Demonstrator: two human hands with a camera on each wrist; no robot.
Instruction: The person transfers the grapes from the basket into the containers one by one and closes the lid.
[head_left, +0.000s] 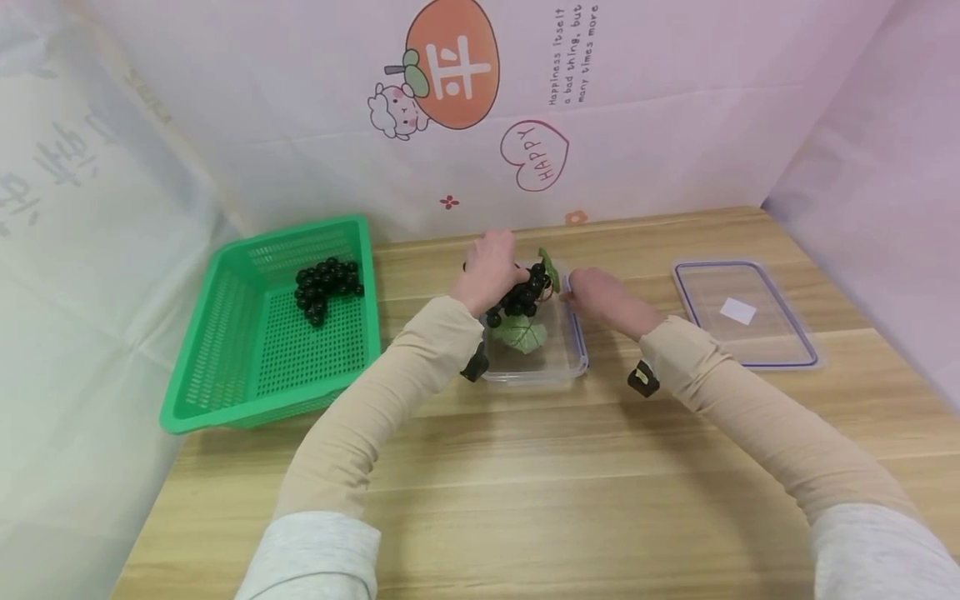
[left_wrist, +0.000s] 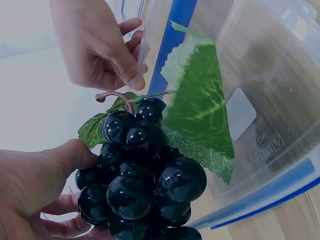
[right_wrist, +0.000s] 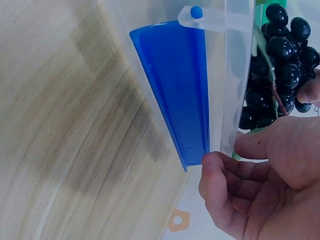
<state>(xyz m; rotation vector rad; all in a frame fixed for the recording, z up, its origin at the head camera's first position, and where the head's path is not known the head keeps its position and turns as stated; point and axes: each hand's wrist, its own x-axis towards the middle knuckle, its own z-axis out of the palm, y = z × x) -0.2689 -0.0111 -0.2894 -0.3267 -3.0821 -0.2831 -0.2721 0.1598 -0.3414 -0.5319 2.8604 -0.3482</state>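
At far left we note a green basket [head_left: 225, 367] holding one bunch of black grapes [head_left: 326, 287]. Left hand [head_left: 491, 275] grips a second grape bunch [head_left: 521, 300] (leaves attached) over the clear container [head_left: 566, 367]. Right hand [head_left: 600, 296] pinches the container's far rim. Lid [head_left: 742, 312] lies apart, far right.

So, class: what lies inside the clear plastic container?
Inside the clear container, a green leaf lies under the black grape bunch held by the left hand. The hand hides the container's far corner.
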